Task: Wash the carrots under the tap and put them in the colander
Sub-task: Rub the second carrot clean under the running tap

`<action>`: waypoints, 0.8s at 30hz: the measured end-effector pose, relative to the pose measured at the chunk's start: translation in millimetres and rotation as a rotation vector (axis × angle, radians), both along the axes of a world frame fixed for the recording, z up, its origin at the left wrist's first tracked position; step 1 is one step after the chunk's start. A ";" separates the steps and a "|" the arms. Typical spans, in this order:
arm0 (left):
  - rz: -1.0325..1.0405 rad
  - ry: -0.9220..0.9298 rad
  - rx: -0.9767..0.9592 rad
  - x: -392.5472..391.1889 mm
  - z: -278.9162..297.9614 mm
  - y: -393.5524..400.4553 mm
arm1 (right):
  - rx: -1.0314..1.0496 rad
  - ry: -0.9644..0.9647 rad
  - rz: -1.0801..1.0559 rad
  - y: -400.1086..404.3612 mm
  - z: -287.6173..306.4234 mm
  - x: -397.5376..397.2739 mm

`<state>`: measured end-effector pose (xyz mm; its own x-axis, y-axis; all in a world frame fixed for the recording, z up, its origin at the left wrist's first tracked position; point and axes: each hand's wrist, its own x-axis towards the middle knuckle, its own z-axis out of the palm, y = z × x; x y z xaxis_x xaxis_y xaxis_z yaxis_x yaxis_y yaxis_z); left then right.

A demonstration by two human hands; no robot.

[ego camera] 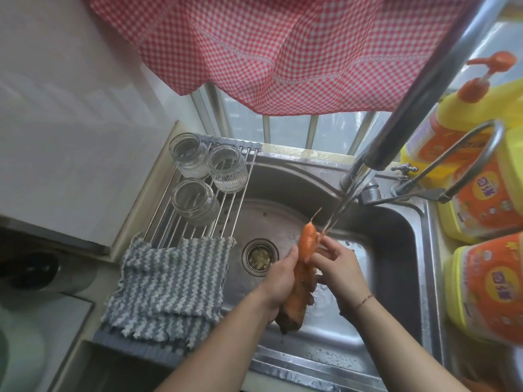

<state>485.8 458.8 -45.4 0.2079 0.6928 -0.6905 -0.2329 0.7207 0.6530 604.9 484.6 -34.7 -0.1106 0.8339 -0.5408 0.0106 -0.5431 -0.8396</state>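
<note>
Your left hand (278, 281) grips the carrot (300, 267) over the sink (396, 222); right hand (336, 264) probably pinches its tip under the tap (365, 176). Wet carrot could slip from you.

Carrot (307, 244) middle hidden by left hand (280, 284) (labels on bottles (478, 199) blurred)

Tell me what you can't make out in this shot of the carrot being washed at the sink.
- Colander: none shows anywhere in the head view.
- Carrot: its middle is covered by the left hand; how many carrots are held is unclear.
- Right hand: its fingers sit behind the carrot tip, so their contact is unclear.
- Detergent bottles: cut off by the right edge, labels blurred.
- Drain strainer: contents too small to identify.
</note>
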 end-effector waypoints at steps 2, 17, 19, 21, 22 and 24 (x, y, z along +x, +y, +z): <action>-0.011 0.040 0.026 4.7 2.1 -0.3 | -0.078 0.064 -0.045 3.3 -0.6 -2.0; 0.134 -0.025 -0.123 13.2 -0.4 4.8 | 0.102 0.084 0.100 -3.8 -23.9 5.8; 0.177 -0.057 -0.147 17.5 -0.7 2.5 | 0.080 0.026 0.087 -3.0 -29.0 2.9; 0.198 -0.078 -0.175 19.9 -1.8 -1.4 | -0.006 0.043 0.128 -3.6 -29.9 3.0; 0.203 -0.077 -0.184 19.9 -3.3 -3.1 | -0.056 0.117 0.143 -4.8 -29.8 3.7; 0.207 -0.065 -0.211 19.5 -6.3 -5.8 | -0.102 0.251 0.156 -8.5 -29.8 7.3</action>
<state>505.3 453.0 -51.7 0.1259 0.5674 -0.8138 -0.4254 0.7719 0.4724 612.2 476.1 -64.5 -0.3737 0.7393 -0.5602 -0.1005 -0.6327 -0.7679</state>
